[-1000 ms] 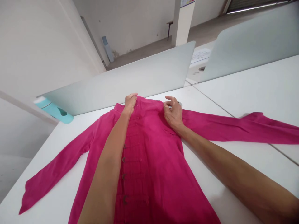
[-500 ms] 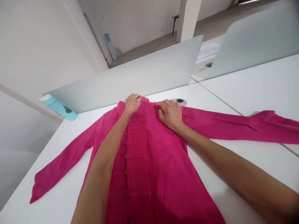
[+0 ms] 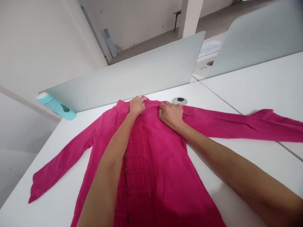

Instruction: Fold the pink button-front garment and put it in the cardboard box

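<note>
A bright pink long-sleeved shirt lies front up, its collar toward the partition and both sleeves spread out sideways. Dark round buttons run down its middle, partly covered by my left forearm. At the collar, my left hand is closed on the fabric near the neck opening. My right hand is closed too, fingers curled on the shirt at the shoulder on the right side. How much cloth each hand pinches is hidden by the fingers.
The shirt rests on a white table. A frosted partition rises along its back edge, with a turquoise bottle at the left end. A round cable grommet sits beyond the right shoulder. Another partition stands at right.
My left hand has shifted slightly right along the collar, baring more of the collar's left side. My right hand stays at the shoulder, its fingers curled a little more. The view has moved slightly.
</note>
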Available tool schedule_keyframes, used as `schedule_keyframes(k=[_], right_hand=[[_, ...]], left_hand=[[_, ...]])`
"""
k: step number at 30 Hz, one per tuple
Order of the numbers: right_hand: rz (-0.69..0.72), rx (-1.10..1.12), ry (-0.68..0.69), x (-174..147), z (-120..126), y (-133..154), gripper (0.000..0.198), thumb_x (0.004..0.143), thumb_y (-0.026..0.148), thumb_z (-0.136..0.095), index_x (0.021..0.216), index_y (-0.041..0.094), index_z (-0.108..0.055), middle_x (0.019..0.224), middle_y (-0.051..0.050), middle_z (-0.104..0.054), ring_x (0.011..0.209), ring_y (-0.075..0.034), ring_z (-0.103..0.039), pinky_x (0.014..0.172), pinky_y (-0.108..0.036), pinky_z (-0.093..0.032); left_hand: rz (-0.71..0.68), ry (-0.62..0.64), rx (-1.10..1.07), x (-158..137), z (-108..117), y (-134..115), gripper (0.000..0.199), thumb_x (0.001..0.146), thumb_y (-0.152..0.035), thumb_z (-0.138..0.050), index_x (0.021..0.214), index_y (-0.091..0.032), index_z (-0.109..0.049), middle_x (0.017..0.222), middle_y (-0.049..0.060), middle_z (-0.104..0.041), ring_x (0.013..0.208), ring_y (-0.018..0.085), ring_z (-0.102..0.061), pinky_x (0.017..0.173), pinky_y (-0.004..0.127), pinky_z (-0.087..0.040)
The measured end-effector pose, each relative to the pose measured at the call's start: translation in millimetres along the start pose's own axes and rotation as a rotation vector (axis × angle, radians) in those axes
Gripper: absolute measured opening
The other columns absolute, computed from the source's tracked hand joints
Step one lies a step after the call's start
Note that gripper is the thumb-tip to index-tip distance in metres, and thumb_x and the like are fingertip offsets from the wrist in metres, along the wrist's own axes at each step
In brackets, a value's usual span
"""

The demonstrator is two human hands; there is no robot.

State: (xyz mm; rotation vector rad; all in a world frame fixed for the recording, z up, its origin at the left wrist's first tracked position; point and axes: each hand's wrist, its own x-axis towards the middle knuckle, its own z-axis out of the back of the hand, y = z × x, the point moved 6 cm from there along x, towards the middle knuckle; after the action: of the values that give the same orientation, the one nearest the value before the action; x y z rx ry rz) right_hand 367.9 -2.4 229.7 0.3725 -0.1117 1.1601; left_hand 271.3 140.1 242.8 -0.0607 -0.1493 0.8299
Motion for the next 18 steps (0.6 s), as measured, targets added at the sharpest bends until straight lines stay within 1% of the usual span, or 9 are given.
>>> schedule_keyframes(k=[2, 4, 7, 11, 14, 16, 18], right_hand=[[0.006, 0.005, -0.035, 1, 0, 0, 0.038, 0.093, 0.025, -0.043, 0.112, 0.013, -0.073, 0.116, -0.019, -0.069, 0.105, -0.034, -0.061, 0.085, -0.044, -0.037], [0.017, 0.003, -0.061, 0, -1, 0, 0.040, 0.093, 0.026, -0.043, 0.113, 0.012, -0.074, 0.118, -0.021, -0.068, 0.109, -0.036, -0.059, 0.087, -0.046, -0.039], [0.024, 0.012, -0.061, -1, -3, -1, 0.041, 0.093, 0.026, -0.042, 0.112, 0.012, -0.075, 0.117, -0.021, -0.067, 0.108, -0.037, -0.057, 0.090, -0.048, -0.040], [0.043, 0.037, -0.054, -1, -3, -2, 0.043, 0.094, 0.026, -0.040, 0.114, 0.013, -0.075, 0.120, -0.021, -0.067, 0.109, -0.037, -0.057, 0.094, -0.050, -0.039], [0.059, 0.052, -0.021, -2, 2, -2, 0.044, 0.095, 0.024, -0.039, 0.117, 0.011, -0.075, 0.124, -0.022, -0.066, 0.112, -0.038, -0.058, 0.096, -0.051, -0.040], [0.081, 0.057, 0.014, -9, 8, -1, 0.043, 0.095, 0.022, -0.040, 0.117, 0.010, -0.074, 0.124, -0.022, -0.067, 0.113, -0.038, -0.059, 0.099, -0.051, -0.040], [0.138, 0.060, 0.035, -23, 17, 2, 0.042, 0.094, 0.021, -0.042, 0.119, 0.009, -0.074, 0.124, -0.021, -0.067, 0.113, -0.036, -0.060, 0.101, -0.051, -0.041]], left_hand=[[-0.013, -0.003, -0.008, -9, 5, -2, 0.049, 0.098, -0.016, -0.042, 0.142, -0.025, -0.062, 0.140, 0.015, -0.060, 0.132, 0.033, -0.055, 0.112, 0.052, -0.041], [-0.033, -0.024, -0.017, -24, 12, -2, 0.050, 0.099, -0.017, -0.041, 0.146, -0.022, -0.057, 0.145, 0.016, -0.058, 0.136, 0.033, -0.052, 0.115, 0.052, -0.039], [-0.048, -0.030, -0.016, -58, 25, 2, 0.047, 0.100, -0.019, -0.039, 0.144, -0.020, -0.057, 0.146, 0.015, -0.059, 0.138, 0.031, -0.052, 0.116, 0.052, -0.037], [-0.122, 0.034, 0.039, -123, 38, 10, 0.044, 0.100, -0.019, -0.039, 0.137, -0.023, -0.061, 0.143, 0.012, -0.062, 0.136, 0.027, -0.054, 0.116, 0.050, -0.037], [-0.143, 0.101, 0.081, -175, 45, 19, 0.043, 0.100, -0.020, -0.040, 0.138, -0.022, -0.060, 0.148, 0.012, -0.059, 0.140, 0.026, -0.052, 0.119, 0.049, -0.034], [-0.143, 0.144, 0.092, -209, 49, 24, 0.042, 0.101, -0.022, -0.040, 0.138, -0.022, -0.060, 0.152, 0.012, -0.057, 0.142, 0.026, -0.051, 0.120, 0.048, -0.034], [-0.143, 0.178, 0.087, -240, 51, 27, 0.043, 0.103, -0.024, -0.039, 0.140, -0.022, -0.060, 0.154, 0.012, -0.055, 0.143, 0.026, -0.051, 0.120, 0.047, -0.034]])
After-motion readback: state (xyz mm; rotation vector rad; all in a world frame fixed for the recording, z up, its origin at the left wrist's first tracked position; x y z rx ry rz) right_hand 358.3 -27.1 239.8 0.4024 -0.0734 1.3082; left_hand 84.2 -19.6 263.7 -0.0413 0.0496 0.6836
